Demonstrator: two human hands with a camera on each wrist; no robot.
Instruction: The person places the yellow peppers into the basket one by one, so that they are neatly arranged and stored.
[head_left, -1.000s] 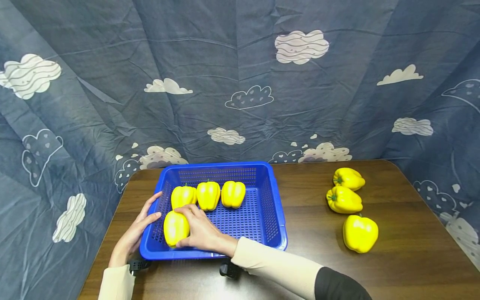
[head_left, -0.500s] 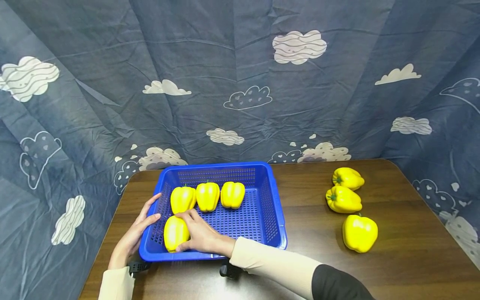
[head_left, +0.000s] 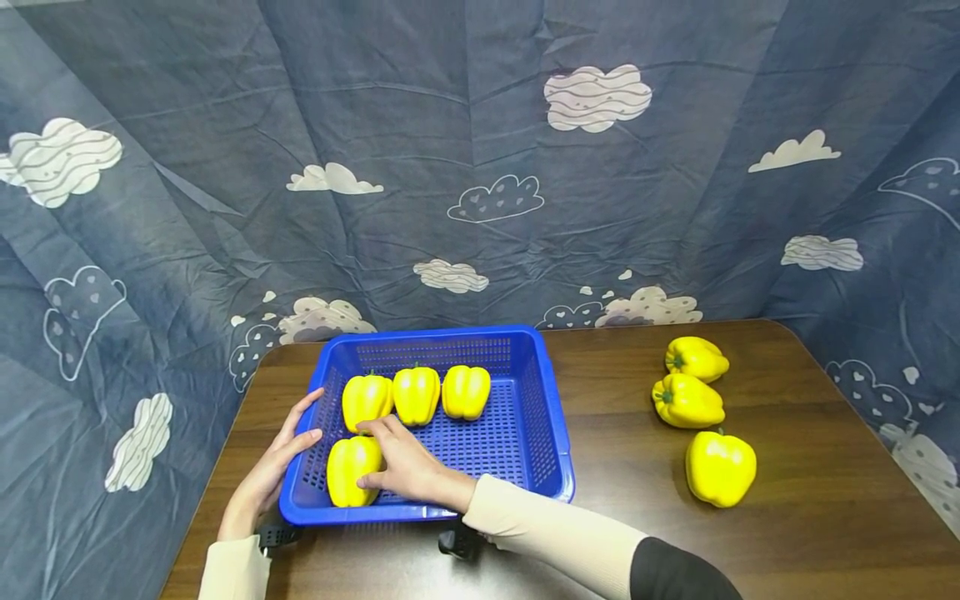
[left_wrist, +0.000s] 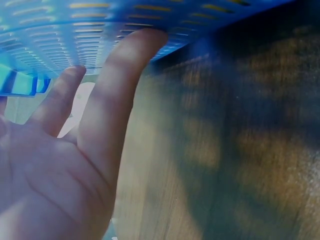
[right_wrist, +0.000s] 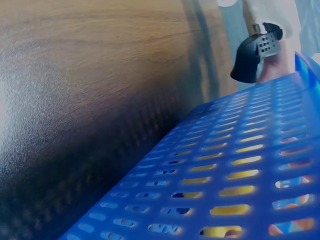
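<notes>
In the head view, a blue plastic basket (head_left: 480, 450) stands on the table. Three yellow bell peppers, such as the middle pepper (head_left: 416, 395), lie in a row along its far side. A fourth yellow bell pepper (head_left: 349, 473) sits in the near left corner. My right hand (head_left: 408, 467) is at that pepper's right side, thumb over its front and fingers spread loosely above it. My left hand (head_left: 272, 462) rests on the basket's left side with fingers extended. In the left wrist view, its thumb (left_wrist: 120, 85) lies against the slotted wall.
Three more yellow bell peppers lie on the wooden table (head_left: 607, 442) to the right: a far pepper (head_left: 697, 358), a middle one and a near pepper (head_left: 720, 468). Behind the table hangs a blue curtain (head_left: 495, 275) with clouds. Black wrist devices sit below the basket's front rim.
The pepper in the near left corner has moved slightly towards the front and settled. My right fingers have loosened from around it. The left hand has stayed at the basket's side.
</notes>
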